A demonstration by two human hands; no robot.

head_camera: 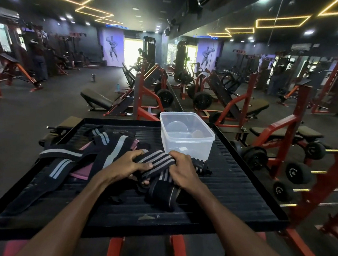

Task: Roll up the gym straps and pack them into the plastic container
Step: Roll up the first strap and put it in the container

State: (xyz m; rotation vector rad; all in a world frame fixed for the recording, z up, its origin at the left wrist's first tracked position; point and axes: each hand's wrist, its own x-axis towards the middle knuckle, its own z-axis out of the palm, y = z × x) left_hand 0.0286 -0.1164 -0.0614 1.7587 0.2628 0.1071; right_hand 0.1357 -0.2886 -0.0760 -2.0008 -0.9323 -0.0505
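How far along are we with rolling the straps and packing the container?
Early. Done: nothing packed that I can see; the plastic container on the black tray holds no strap. In hand: the left hand and right hand grip one black strap with grey stripes. Left: the loose pile of straps to the left, including a pink one, all unrolled.
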